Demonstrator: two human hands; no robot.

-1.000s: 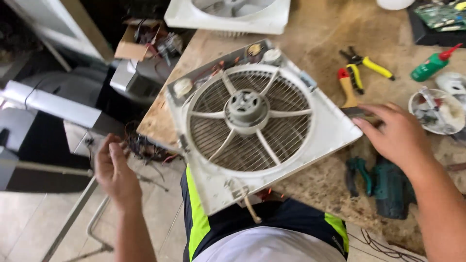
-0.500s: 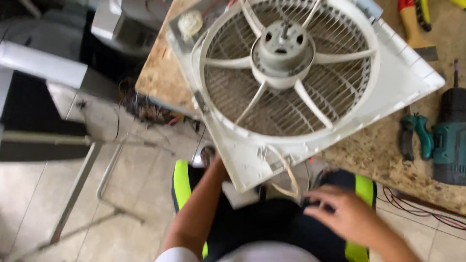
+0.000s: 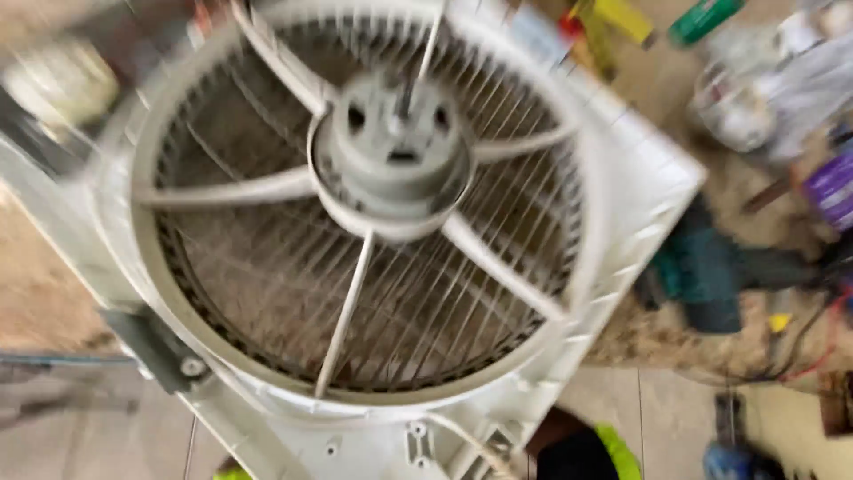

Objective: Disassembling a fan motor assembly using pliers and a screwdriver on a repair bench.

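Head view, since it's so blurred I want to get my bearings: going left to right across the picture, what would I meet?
Grey bracket on the housing's edge → round motor hub at the fan's middle → white corner of the fan housing → dark green power drill on the worktop → purple thing at the right edge. No hands are in view.

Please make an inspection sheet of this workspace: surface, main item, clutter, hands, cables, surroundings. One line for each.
Surface: speckled brown stone worktop, partly covered; picture blurred.
Main item: white square fan housing lies flat with one corner over the worktop edge; round grille with radial spokes; grey motor hub in the centre.
Clutter: dark green power tool right of the housing; green bottle, yellow-handled tool and a purple object further right.
Hands: nothing seen.
Cables: white cord at the housing's near edge; thin dark wires by the power tool.
Surroundings: tiled floor; yellow-green and black clothing below.
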